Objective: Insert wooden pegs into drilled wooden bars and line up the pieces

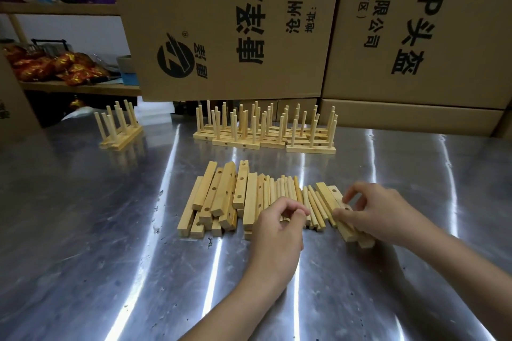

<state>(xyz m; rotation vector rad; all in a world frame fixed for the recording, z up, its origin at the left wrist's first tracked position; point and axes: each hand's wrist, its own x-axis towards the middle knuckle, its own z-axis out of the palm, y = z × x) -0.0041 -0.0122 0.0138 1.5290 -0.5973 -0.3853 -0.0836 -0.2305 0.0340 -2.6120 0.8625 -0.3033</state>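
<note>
Head view. Steel desk (110, 230), glossy and scuffed, with boxes (235, 22) stacked along its far edge. Mid-desk lies the loose stock: a heap of drilled bars (221, 196) on the left, some lying across others and tilted, and a raft of pegs (288, 191) side by side just to their right. The left hand (279, 224) is curled over the near ends of the pegs, thumb tip meeting forefinger. Can't tell whether a peg is actually pinched. The right hand (379, 213) grips one bar (329, 202) at the right end of the raft, thumb on its near side, fingers hooked over the far side, the bar touching the outermost pegs. Finished pieces (266, 133) stand crowded in rows toward the far edge, pegs upright, and a small group (119, 130) sits apart toward the far left corner. Risks, as I judge them: lifting that bar could drag the neighbouring pegs, and round pegs on slick steel would roll off across the desk. A pinch at a peg's very end gives poor control, so it may enter the hole tilted and jam or sit crooked. A nudge from the left wrist could make the leaning bars slide. The finished rows are tight, so setting another in carelessly could tip a standing piece and spoil the line.
</note>
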